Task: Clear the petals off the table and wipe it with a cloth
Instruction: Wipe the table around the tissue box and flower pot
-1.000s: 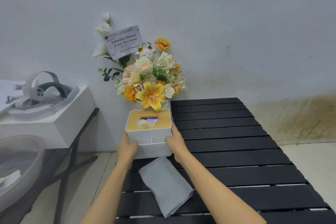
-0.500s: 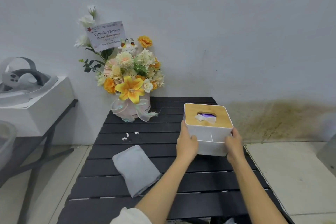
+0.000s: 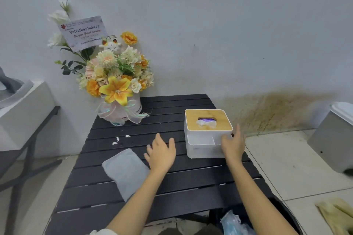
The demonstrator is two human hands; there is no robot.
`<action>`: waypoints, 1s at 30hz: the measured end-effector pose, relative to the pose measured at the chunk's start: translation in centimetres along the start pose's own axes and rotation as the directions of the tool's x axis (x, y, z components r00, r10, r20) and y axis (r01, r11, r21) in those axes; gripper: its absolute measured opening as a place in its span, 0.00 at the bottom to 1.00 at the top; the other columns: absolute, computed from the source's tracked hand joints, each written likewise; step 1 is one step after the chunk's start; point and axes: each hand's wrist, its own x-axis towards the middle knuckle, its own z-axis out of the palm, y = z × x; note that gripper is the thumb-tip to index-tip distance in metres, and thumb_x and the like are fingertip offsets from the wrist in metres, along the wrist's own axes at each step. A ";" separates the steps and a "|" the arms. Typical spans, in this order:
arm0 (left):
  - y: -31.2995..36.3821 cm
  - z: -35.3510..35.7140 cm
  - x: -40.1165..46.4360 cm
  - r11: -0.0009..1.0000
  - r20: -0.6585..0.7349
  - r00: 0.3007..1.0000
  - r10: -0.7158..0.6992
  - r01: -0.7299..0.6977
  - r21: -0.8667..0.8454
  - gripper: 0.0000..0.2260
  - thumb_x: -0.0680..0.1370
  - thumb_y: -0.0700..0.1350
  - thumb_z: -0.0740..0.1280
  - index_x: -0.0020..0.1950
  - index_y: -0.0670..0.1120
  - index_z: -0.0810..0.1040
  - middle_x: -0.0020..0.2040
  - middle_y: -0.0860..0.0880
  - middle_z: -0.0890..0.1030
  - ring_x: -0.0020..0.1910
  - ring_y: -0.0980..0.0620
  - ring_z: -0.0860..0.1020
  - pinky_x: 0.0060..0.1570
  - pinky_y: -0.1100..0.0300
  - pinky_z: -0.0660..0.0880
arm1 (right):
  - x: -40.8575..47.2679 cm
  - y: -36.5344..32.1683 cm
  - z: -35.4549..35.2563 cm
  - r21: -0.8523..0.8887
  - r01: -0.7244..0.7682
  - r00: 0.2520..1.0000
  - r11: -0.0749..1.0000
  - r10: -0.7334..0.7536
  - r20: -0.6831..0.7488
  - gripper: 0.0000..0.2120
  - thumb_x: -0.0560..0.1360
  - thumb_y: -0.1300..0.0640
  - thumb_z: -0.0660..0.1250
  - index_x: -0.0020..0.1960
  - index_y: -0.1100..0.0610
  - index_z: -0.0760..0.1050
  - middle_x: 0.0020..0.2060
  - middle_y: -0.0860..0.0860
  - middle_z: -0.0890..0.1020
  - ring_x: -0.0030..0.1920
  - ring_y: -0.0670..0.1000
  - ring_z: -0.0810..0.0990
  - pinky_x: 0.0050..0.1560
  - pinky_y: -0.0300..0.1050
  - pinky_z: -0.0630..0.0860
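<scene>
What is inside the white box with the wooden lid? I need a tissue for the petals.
A crumpled white tissue pokes up through the slot in the tissue box. The open front compartments look empty. How many tissues lie under the wooden lid cannot be seen.

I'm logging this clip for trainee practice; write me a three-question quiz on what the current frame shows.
1. True or false: the white petals lie on the black table between the flower arrangement and the grey cloth.
2. Which hand is touching the tissue box? A) left hand B) right hand C) both
3. Fill in: the lid of the tissue box is made of ____.

Key
1. True.
2. B; the left hand is open over the table, apart from the box.
3. Wood; a tissue pokes out of its slot.
</scene>
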 end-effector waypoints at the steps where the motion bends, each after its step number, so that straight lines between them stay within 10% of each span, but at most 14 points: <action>1: -1.5 -1.0 -0.1 0.989 -0.069 0.995 -0.077 0.085 0.124 0.31 0.78 0.56 0.57 0.76 0.44 0.50 0.76 0.42 0.56 0.75 0.36 0.52 0.71 0.39 0.53 | -1.3 -0.4 0.3 -0.046 0.064 0.995 0.997 -0.067 -0.069 0.30 0.74 0.60 0.62 0.74 0.59 0.57 0.74 0.57 0.62 0.75 0.58 0.55 0.74 0.58 0.55; 7: -8.2 -2.9 -1.8 0.915 -0.019 0.970 -0.244 0.236 0.328 0.45 0.73 0.68 0.56 0.77 0.43 0.40 0.76 0.38 0.38 0.73 0.32 0.35 0.69 0.34 0.40 | -6.3 -1.3 5.6 -0.355 0.305 0.952 0.884 -0.275 0.132 0.30 0.78 0.46 0.59 0.76 0.49 0.52 0.77 0.52 0.46 0.77 0.57 0.42 0.73 0.59 0.36; 14: -9.0 -2.1 -0.4 0.866 -0.124 0.991 0.053 0.016 0.500 0.25 0.80 0.50 0.54 0.75 0.44 0.55 0.76 0.40 0.55 0.73 0.33 0.54 0.70 0.44 0.58 | -3.1 -2.1 4.7 -0.272 0.278 0.955 0.921 -0.234 0.182 0.25 0.78 0.56 0.60 0.74 0.51 0.60 0.77 0.52 0.51 0.77 0.56 0.44 0.75 0.57 0.39; 17: -10.0 -3.4 0.6 0.954 -0.190 0.967 0.168 -0.111 0.278 0.16 0.77 0.39 0.60 0.64 0.41 0.68 0.68 0.43 0.69 0.64 0.41 0.69 0.60 0.50 0.70 | -5.5 -3.4 6.1 -0.204 0.407 0.913 0.890 -0.402 0.066 0.23 0.78 0.59 0.59 0.73 0.56 0.63 0.76 0.52 0.57 0.77 0.53 0.47 0.75 0.48 0.40; 21: -10.9 -7.6 2.4 0.981 -0.468 0.882 0.064 -0.142 -0.133 0.19 0.72 0.31 0.59 0.62 0.43 0.68 0.67 0.42 0.68 0.55 0.38 0.75 0.51 0.42 0.75 | -9.8 -4.6 10.8 -0.079 0.519 0.835 0.851 -0.485 0.259 0.21 0.79 0.60 0.57 0.72 0.55 0.64 0.74 0.49 0.61 0.77 0.48 0.50 0.76 0.43 0.44; 25: -13.7 -10.7 6.3 0.985 -0.486 0.866 -0.119 0.041 -0.169 0.25 0.79 0.38 0.57 0.75 0.37 0.54 0.76 0.39 0.53 0.70 0.36 0.63 0.63 0.44 0.66 | -10.2 -3.4 15.3 -0.294 0.465 0.845 0.835 -0.319 0.429 0.23 0.80 0.56 0.52 0.75 0.56 0.57 0.76 0.52 0.58 0.77 0.52 0.48 0.76 0.49 0.42; 30: -16.0 -10.3 13.3 0.975 -0.366 0.929 -0.063 0.136 0.178 0.28 0.79 0.53 0.55 0.74 0.39 0.58 0.75 0.42 0.59 0.75 0.45 0.57 0.73 0.50 0.56 | -9.6 -1.8 17.6 -0.493 0.427 0.879 0.758 -0.221 0.423 0.24 0.81 0.51 0.46 0.76 0.54 0.51 0.77 0.50 0.52 0.77 0.52 0.46 0.76 0.49 0.43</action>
